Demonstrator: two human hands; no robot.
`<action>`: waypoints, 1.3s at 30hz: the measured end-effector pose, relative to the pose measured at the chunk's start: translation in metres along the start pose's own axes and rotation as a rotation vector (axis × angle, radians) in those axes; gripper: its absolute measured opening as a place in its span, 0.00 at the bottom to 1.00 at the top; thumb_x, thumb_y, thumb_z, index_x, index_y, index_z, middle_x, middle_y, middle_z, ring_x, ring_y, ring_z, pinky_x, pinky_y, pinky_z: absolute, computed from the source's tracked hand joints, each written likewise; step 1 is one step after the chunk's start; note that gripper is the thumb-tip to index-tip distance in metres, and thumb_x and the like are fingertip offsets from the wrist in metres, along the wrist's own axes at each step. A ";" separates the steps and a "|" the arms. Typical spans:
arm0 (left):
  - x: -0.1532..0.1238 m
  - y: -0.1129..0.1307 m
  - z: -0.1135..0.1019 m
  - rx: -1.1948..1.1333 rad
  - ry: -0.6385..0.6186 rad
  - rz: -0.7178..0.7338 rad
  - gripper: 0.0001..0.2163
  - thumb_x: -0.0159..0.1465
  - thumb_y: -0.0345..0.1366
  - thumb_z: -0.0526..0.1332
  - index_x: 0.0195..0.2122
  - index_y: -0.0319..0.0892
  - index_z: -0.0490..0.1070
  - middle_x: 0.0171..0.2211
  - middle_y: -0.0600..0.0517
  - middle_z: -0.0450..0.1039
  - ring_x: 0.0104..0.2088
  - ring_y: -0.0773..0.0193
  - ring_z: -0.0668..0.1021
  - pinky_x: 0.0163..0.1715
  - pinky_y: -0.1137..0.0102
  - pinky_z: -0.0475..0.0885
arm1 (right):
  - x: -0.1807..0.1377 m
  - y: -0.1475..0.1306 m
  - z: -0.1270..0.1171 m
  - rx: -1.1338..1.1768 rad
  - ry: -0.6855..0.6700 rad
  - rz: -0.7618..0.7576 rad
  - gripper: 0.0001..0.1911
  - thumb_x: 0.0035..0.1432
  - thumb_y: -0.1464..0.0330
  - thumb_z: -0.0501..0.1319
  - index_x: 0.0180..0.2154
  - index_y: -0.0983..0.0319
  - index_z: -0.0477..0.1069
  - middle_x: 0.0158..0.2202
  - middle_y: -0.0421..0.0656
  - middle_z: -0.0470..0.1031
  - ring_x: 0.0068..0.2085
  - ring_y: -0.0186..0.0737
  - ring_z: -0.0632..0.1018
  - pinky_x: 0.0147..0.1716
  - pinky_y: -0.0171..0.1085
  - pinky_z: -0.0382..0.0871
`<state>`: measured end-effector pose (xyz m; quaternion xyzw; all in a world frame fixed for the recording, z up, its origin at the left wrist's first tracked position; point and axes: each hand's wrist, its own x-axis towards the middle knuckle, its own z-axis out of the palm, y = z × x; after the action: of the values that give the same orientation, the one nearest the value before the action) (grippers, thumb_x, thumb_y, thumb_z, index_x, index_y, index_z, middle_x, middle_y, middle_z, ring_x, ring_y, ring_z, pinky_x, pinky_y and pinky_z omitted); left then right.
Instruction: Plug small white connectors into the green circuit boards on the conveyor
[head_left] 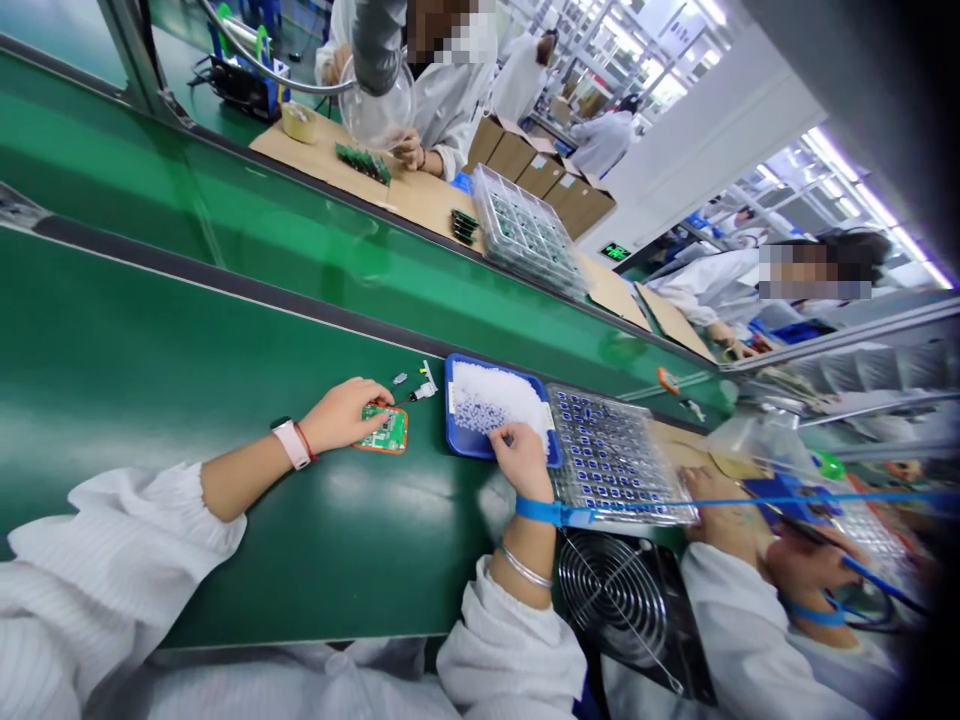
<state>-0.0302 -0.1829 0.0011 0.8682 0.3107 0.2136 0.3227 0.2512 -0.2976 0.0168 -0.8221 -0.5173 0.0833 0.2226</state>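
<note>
Centre frame: your left hand clamps the green board; your right hand digs among white parts in the blue tray, grip impossible to tell; none fitted yet

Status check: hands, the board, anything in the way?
Left hand on the circuit board, flat on the green bench. Right hand in the blue tray of white bits. Small white plug lies between board and tray.
</note>
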 end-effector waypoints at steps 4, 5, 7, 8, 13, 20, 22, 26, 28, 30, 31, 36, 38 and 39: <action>0.000 0.002 -0.001 -0.085 0.032 -0.030 0.09 0.57 0.34 0.59 0.38 0.41 0.72 0.38 0.50 0.76 0.39 0.59 0.76 0.40 0.66 0.68 | -0.010 -0.051 0.015 0.255 0.112 -0.266 0.09 0.56 0.66 0.54 0.27 0.63 0.68 0.38 0.48 0.69 0.44 0.44 0.70 0.47 0.46 0.62; 0.000 0.003 -0.001 -0.120 0.041 -0.025 0.08 0.57 0.34 0.59 0.38 0.41 0.73 0.37 0.50 0.76 0.38 0.60 0.76 0.40 0.67 0.68 | -0.015 -0.066 0.023 0.351 0.083 -0.339 0.09 0.57 0.66 0.54 0.28 0.62 0.67 0.39 0.47 0.68 0.44 0.42 0.70 0.47 0.45 0.62; 0.000 0.005 -0.003 -0.177 0.048 0.005 0.06 0.58 0.34 0.59 0.35 0.41 0.74 0.35 0.51 0.76 0.37 0.62 0.76 0.39 0.69 0.68 | -0.023 -0.091 0.041 0.482 -0.005 -0.434 0.07 0.58 0.68 0.54 0.28 0.61 0.66 0.37 0.46 0.67 0.43 0.40 0.70 0.45 0.43 0.64; 0.000 0.006 -0.003 -0.191 0.046 0.026 0.05 0.59 0.34 0.59 0.34 0.41 0.74 0.35 0.51 0.76 0.37 0.63 0.76 0.39 0.69 0.68 | -0.026 -0.100 0.050 0.517 -0.044 -0.452 0.07 0.58 0.68 0.53 0.28 0.61 0.65 0.37 0.45 0.66 0.43 0.40 0.70 0.45 0.42 0.64; 0.001 0.006 -0.003 -0.175 0.033 0.073 0.06 0.59 0.33 0.59 0.29 0.40 0.74 0.33 0.51 0.76 0.36 0.63 0.76 0.40 0.69 0.68 | -0.029 -0.109 0.073 0.561 -0.081 -0.405 0.06 0.57 0.69 0.53 0.28 0.60 0.64 0.36 0.44 0.64 0.43 0.40 0.69 0.45 0.42 0.64; 0.002 0.003 0.001 -0.166 0.049 0.039 0.06 0.58 0.31 0.59 0.26 0.40 0.74 0.31 0.51 0.77 0.35 0.64 0.77 0.38 0.71 0.69 | -0.027 -0.107 0.074 0.553 -0.134 -0.385 0.06 0.55 0.69 0.54 0.26 0.61 0.65 0.35 0.44 0.64 0.40 0.39 0.68 0.43 0.41 0.64; 0.003 0.004 0.002 -0.142 0.050 -0.010 0.06 0.57 0.31 0.59 0.25 0.40 0.75 0.31 0.51 0.77 0.34 0.64 0.77 0.37 0.72 0.68 | -0.026 -0.107 0.075 0.551 -0.144 -0.352 0.07 0.55 0.69 0.54 0.26 0.61 0.65 0.34 0.44 0.64 0.39 0.39 0.68 0.41 0.40 0.65; 0.008 0.007 0.000 -0.095 0.005 -0.126 0.07 0.56 0.31 0.59 0.23 0.40 0.75 0.30 0.51 0.77 0.32 0.63 0.77 0.36 0.71 0.68 | -0.021 -0.104 0.080 0.524 -0.183 -0.293 0.07 0.53 0.69 0.55 0.24 0.61 0.65 0.33 0.43 0.64 0.36 0.38 0.68 0.38 0.39 0.66; 0.009 0.008 -0.001 -0.084 -0.008 -0.149 0.07 0.56 0.31 0.59 0.23 0.40 0.75 0.30 0.51 0.77 0.32 0.63 0.77 0.35 0.71 0.68 | -0.021 -0.103 0.082 0.514 -0.195 -0.288 0.07 0.53 0.69 0.55 0.23 0.61 0.65 0.33 0.43 0.64 0.36 0.38 0.68 0.38 0.40 0.66; 0.005 0.007 -0.002 -0.061 0.035 -0.148 0.05 0.56 0.33 0.60 0.26 0.40 0.74 0.31 0.50 0.76 0.32 0.62 0.76 0.35 0.70 0.68 | -0.022 -0.105 0.081 0.528 -0.183 -0.294 0.07 0.53 0.69 0.55 0.24 0.61 0.66 0.33 0.43 0.64 0.37 0.38 0.69 0.37 0.39 0.66; 0.002 0.007 -0.002 -0.040 0.061 -0.128 0.05 0.56 0.35 0.61 0.29 0.40 0.74 0.33 0.49 0.76 0.34 0.61 0.76 0.36 0.69 0.68 | -0.024 -0.107 0.080 0.541 -0.167 -0.303 0.07 0.54 0.68 0.55 0.24 0.61 0.66 0.33 0.43 0.64 0.37 0.38 0.69 0.37 0.39 0.67; -0.023 0.006 -0.006 0.167 -0.001 0.095 0.29 0.53 0.50 0.65 0.54 0.43 0.66 0.50 0.45 0.71 0.54 0.49 0.68 0.51 0.59 0.63 | -0.023 -0.103 0.049 0.502 0.043 -0.389 0.08 0.57 0.68 0.54 0.28 0.61 0.67 0.34 0.44 0.67 0.39 0.38 0.70 0.40 0.39 0.66; -0.026 0.008 -0.009 0.233 -0.056 0.111 0.32 0.53 0.51 0.65 0.57 0.45 0.63 0.49 0.44 0.71 0.53 0.47 0.69 0.51 0.58 0.62 | -0.015 -0.084 0.030 0.426 0.168 -0.344 0.08 0.57 0.67 0.54 0.28 0.62 0.67 0.35 0.45 0.68 0.40 0.40 0.70 0.42 0.41 0.65; -0.024 0.010 -0.011 0.240 -0.070 0.096 0.32 0.53 0.52 0.65 0.56 0.44 0.64 0.47 0.43 0.73 0.50 0.48 0.72 0.49 0.58 0.64 | -0.010 -0.070 0.022 0.378 0.215 -0.291 0.08 0.57 0.66 0.54 0.28 0.62 0.68 0.35 0.46 0.68 0.40 0.41 0.70 0.42 0.42 0.65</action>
<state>-0.0497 -0.2005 0.0112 0.9214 0.2807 0.1598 0.2163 0.1817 -0.2751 0.0284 -0.6871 -0.5786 0.0577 0.4356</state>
